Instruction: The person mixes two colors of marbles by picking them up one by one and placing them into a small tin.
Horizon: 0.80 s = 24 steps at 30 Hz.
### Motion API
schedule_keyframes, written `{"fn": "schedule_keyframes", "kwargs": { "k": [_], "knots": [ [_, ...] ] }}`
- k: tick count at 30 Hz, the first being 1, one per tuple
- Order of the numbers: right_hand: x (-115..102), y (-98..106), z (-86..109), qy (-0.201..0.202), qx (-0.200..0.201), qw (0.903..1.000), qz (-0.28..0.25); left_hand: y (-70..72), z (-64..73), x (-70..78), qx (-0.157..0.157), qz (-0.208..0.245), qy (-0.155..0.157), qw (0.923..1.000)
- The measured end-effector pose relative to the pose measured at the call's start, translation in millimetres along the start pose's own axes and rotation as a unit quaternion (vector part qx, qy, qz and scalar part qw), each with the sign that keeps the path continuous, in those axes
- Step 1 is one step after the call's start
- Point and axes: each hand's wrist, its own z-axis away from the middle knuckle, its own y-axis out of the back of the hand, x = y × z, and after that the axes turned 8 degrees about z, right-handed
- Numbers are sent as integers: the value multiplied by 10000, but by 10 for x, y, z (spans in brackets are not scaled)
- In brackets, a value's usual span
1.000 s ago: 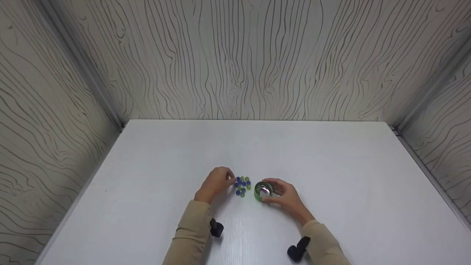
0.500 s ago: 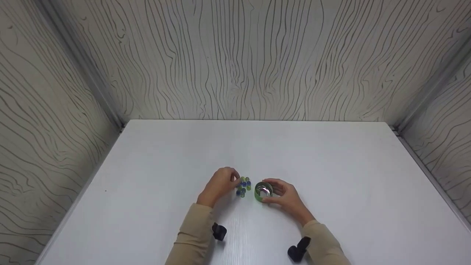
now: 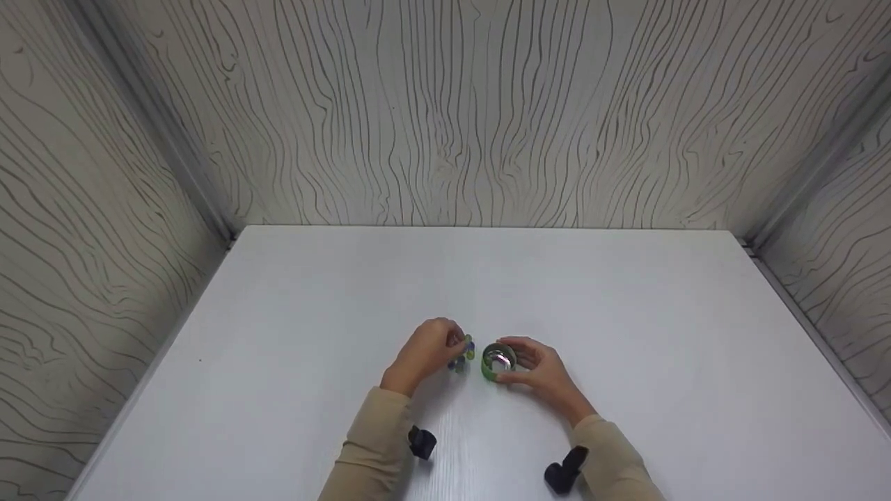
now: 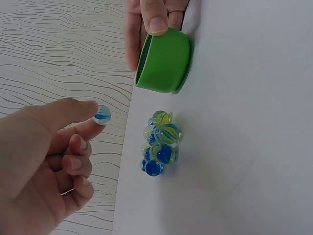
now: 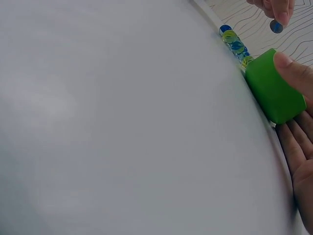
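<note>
Between thumb and index finger, my left hand (image 4: 54, 142) pinches a clear glass marble (image 4: 102, 115) with a blue swirl, held up above the table. Below it a cluster of several blue and yellow-green marbles (image 4: 164, 142) lies on the table; in the head view my left hand (image 3: 431, 351) covers part of them. Just right of the cluster stands a small round green bowl (image 3: 488, 374) with a shiny inside. My right hand (image 3: 541, 372) grips the bowl by its side, thumb at the near wall and fingers around the far side.
The white table (image 3: 313, 292) reaches to a wood-grain patterned back wall (image 3: 445, 118), with matching panels at both sides. Black wrist cameras sit on both sleeves (image 3: 372, 428), the right one (image 3: 564, 473) close over the table.
My left hand has moved right across the marble cluster toward the bowl, and now holds a marble raised. My right hand and the bowl stay in place.
</note>
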Motion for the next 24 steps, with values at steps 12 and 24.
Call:
{"fn": "schedule_keyframes", "kwargs": {
  "k": [12,24],
  "knots": [
    [-2,5,4,-30,-58,9998,-202,-67,22,22,-33,-53,-302,9995],
    [-14,-3,4,18,38,10000,-27,-126,35,84,-130,-136,-294,9994]
  ]
}}
